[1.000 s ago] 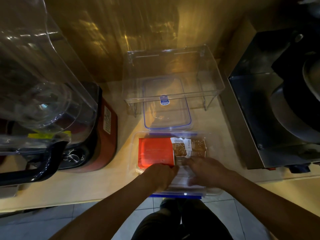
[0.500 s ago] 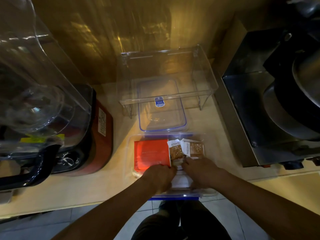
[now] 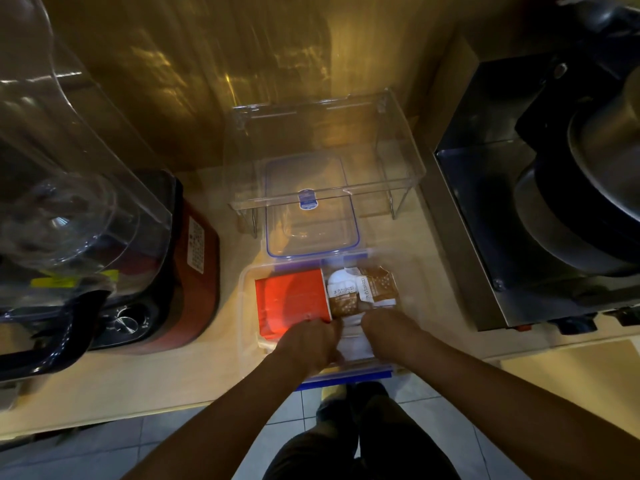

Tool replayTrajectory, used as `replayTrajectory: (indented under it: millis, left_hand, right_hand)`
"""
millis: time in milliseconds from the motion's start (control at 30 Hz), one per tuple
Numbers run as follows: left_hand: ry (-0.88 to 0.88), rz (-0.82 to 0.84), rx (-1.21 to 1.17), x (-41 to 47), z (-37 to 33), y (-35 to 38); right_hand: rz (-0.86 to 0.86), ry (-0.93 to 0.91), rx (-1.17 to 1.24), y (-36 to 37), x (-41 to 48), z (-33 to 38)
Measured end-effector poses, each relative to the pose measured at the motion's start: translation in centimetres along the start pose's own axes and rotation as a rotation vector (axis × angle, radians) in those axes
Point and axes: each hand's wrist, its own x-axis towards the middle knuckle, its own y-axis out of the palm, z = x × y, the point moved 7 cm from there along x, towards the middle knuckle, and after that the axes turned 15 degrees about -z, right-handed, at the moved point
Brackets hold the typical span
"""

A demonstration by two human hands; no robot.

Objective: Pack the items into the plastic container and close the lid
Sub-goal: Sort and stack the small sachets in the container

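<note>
At the counter's (image 3: 214, 368) near edge sits the clear plastic container (image 3: 246, 306), blue-clipped, holding a red packet (image 3: 291, 299) and brown-and-white sachets (image 3: 360, 292). Both hands, left (image 3: 308, 342) and right (image 3: 389, 336), are curled inside around white packets (image 3: 353, 344). The lid (image 3: 311, 209) lies just behind.
</note>
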Motion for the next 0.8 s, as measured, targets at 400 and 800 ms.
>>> replayTrajectory:
  millis: [400,800]
  left_hand:
    - [-0.012,0.029,-0.04,0.1,-0.8,-0.9]
    - [-0.063,-0.235,-0.155,-3.6,1.0,-2.9]
  right_hand:
    - [0.009,0.169,0.296,0.4,-0.4,-1.0]
    - [0.11,0.157,0.442,-0.7,-0.6,-1.1]
